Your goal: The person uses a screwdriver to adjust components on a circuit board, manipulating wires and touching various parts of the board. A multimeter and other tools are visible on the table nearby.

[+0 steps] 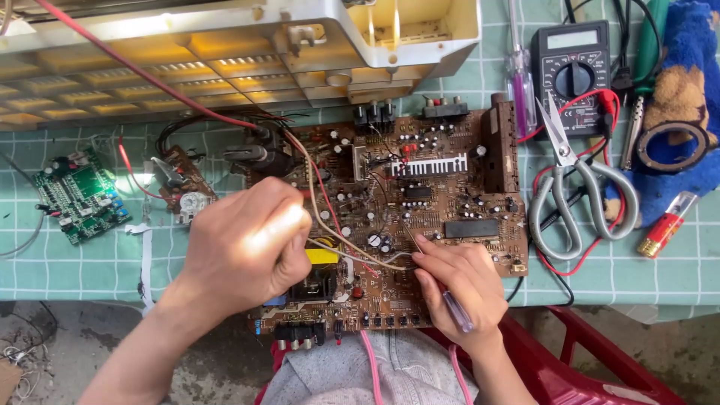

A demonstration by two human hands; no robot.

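A large brown circuit board (442,195), crowded with capacitors, chips and wires, lies at the table's near edge. My left hand (244,244) rests on its left part, fingers curled over components and a bundle of wires; whether it grips anything is hidden. My right hand (457,285) holds a thin tool with a clear purple handle (456,310). Its metal tip touches the board near the middle, beside some beige wires (352,251).
A green checked cloth (90,262) covers the table. A small green board (79,196) lies left, a cream plastic casing (225,52) behind. Grey scissors (577,195), a multimeter (574,71), screwdrivers, a tape roll (675,146) and a red lighter (664,225) lie right. A red chair (570,352) stands below.
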